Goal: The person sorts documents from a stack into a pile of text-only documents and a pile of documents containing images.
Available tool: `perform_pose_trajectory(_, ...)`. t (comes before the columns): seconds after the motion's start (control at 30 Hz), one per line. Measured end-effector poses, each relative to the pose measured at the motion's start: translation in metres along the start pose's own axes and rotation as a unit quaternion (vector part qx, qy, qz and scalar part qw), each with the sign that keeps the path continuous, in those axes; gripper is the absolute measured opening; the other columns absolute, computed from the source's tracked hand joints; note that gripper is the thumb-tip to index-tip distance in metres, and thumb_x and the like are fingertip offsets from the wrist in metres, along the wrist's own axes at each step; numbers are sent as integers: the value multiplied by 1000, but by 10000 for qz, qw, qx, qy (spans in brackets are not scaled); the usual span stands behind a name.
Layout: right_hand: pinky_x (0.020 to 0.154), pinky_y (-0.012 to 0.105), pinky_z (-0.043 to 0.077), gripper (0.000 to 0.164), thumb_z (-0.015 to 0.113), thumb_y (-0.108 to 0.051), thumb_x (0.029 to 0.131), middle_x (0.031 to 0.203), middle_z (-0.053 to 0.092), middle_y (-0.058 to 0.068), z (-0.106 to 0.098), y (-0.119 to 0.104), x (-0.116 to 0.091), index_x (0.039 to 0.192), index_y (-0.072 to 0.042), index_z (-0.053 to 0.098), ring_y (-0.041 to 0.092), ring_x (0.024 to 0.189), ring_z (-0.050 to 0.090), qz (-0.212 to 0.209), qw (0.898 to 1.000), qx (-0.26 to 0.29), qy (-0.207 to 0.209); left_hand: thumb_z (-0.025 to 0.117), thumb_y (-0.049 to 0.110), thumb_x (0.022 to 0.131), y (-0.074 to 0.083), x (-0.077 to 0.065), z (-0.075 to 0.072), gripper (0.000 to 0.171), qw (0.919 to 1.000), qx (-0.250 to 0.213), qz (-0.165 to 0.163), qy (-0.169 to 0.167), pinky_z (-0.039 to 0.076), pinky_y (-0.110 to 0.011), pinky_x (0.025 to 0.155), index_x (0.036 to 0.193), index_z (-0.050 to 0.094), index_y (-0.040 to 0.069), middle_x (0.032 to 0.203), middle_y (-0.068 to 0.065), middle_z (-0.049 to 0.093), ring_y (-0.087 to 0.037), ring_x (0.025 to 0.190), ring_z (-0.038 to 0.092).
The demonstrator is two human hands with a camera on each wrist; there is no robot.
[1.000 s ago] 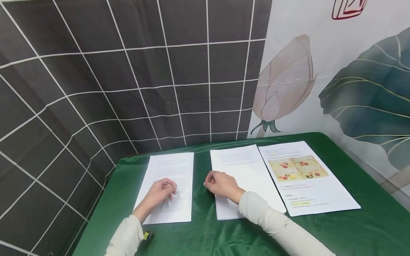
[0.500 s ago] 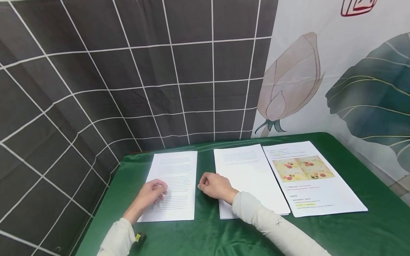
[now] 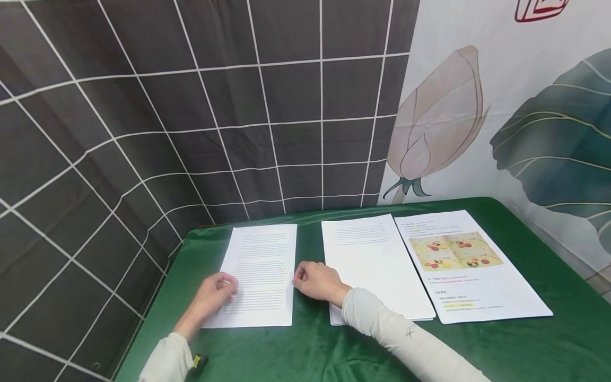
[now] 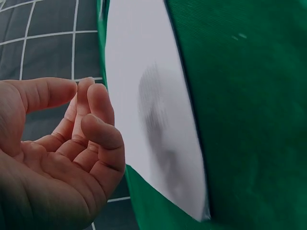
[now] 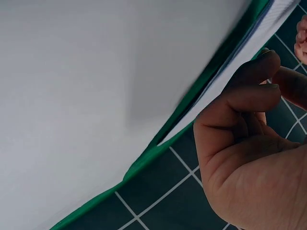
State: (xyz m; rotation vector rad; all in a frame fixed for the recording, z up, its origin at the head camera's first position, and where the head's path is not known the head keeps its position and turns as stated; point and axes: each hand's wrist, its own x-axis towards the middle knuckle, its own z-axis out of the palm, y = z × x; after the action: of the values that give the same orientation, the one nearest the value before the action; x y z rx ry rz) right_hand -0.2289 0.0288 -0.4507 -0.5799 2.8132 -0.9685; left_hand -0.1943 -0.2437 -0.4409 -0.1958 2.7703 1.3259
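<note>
On the left lies a white printed sheet (image 3: 264, 286) covered with lines of text. My left hand (image 3: 215, 292) is over its left side, fingers loosely bent. In the left wrist view the left hand's (image 4: 72, 139) thumb and fingertips come close together with nothing between them, and a shadow falls on the paper. My right hand (image 3: 317, 280) has its curled fingertips at that sheet's right edge; whether they touch it I cannot tell. Nothing held shows in the right wrist view of the right hand (image 5: 254, 124). Below its wrist lies a middle stack of white papers (image 3: 377, 270).
A sheet with a colour picture (image 3: 472, 292) lies to the right of the middle stack. Everything rests on a green cloth-covered table (image 3: 267, 355). A small black and yellow object (image 3: 199, 363) sits by the left sleeve. A dark gridded curtain (image 3: 296, 106) hangs behind.
My right hand has moved left, from the gap between the papers to the left sheet's edge. My left hand has drawn back toward the sheet's lower left. The view has shifted slightly.
</note>
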Motion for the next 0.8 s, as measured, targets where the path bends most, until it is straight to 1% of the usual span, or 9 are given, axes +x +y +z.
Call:
perform_pose_trajectory(0.07, 51, 28, 38, 11, 63, -26, 87, 60, 53, -8, 2, 1, -1, 80, -18, 61, 8, 53, 49, -7, 10000, -37, -9, 61, 9, 86, -3, -1, -1, 13, 9998, 142, 62, 110, 42, -29, 60, 95, 61, -1, 74, -8, 63, -18, 63, 58)
perform_pose_trajectory(0.2, 51, 27, 38, 11, 63, -26, 87, 59, 52, -8, 5, 2, -2, 80, -17, 62, 8, 53, 49, -20, 10000, -96, -7, 61, 9, 85, -7, -3, -4, 13, 9991, 262, 105, 315, 42, -29, 64, 94, 62, 0, 75, -7, 64, -16, 62, 58)
perform_pose_trajectory(0.27, 51, 27, 38, 11, 63, -25, 87, 59, 52, -8, 7, 1, -2, 80, -17, 62, 8, 53, 48, -19, 9999, -136, -8, 61, 9, 86, -9, -4, -7, 13, 9988, 297, 127, 376, 42, -29, 64, 94, 62, -1, 74, -7, 65, -15, 61, 58)
perform_pose_trajectory(0.43, 50, 27, 38, 11, 63, -24, 86, 60, 52, -7, 10, -1, -4, 79, -16, 62, 9, 52, 48, -78, 9997, -188, -97, 60, 11, 87, -13, -8, -11, 14, 9969, 558, 159, 528, 42, -30, 63, 94, 63, -1, 71, -6, 62, -15, 62, 56)
perform_pose_trajectory(0.53, 50, 27, 37, 12, 64, -24, 86, 60, 51, -7, 11, -2, -5, 79, -16, 62, 10, 52, 48, -95, 9995, -248, -191, 61, 12, 87, -16, -10, -14, 15, 9948, 781, 161, 636, 44, -32, 66, 93, 63, 0, 77, -7, 64, -17, 70, 58)
perform_pose_trajectory(0.67, 50, 27, 37, 12, 65, -27, 86, 60, 52, -6, 12, -2, -6, 80, -16, 61, 11, 53, 48, -71, 9991, -299, -278, 60, 14, 87, -21, -10, -15, 17, 9923, 997, 136, 729, 46, -41, 75, 95, 64, -1, 88, -12, 66, -26, 84, 61)
perform_pose_trajectory(0.8, 51, 28, 38, 13, 65, -28, 86, 62, 53, -6, 13, -2, -6, 81, -16, 62, 11, 54, 49, -42, 9988, -351, -326, 59, 14, 87, -25, -9, -15, 20, 9914, 1102, 111, 698, 46, -46, 78, 95, 63, -3, 91, -15, 65, -30, 87, 60)
